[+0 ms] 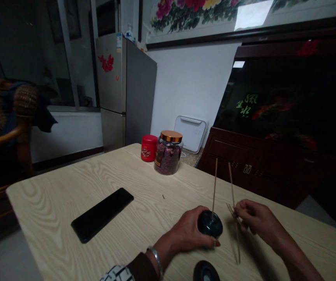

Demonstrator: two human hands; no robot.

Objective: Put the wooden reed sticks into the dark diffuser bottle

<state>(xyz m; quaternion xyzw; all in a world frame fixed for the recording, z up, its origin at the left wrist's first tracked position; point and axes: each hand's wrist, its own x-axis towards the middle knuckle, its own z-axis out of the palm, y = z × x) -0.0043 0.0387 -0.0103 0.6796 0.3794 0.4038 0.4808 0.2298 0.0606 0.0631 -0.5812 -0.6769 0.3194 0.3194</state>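
Note:
My left hand (187, 230) is wrapped round a small dark glossy incense holder (209, 225) low over the table. One thin brown incense stick (215, 185) stands nearly upright from its top. Just to the right, my right hand (251, 216) pinches several thin incense sticks (231, 183); one long one points up, and ends show below the fingers. Nearer to me lies a dark round piece (206, 271) with a paler centre, cut off by the bottom edge. A tiny brown stick fragment (163, 196) rests farther back on the tabletop.
On the pale wooden table (106, 171) lies a black slab like a phone (102, 214). At the far edge stand a red canister (148, 148) and a glass jar of dried flowers (168, 156) with a copper lid. Beyond are a refrigerator (140, 86) and a dark fish tank (273, 105).

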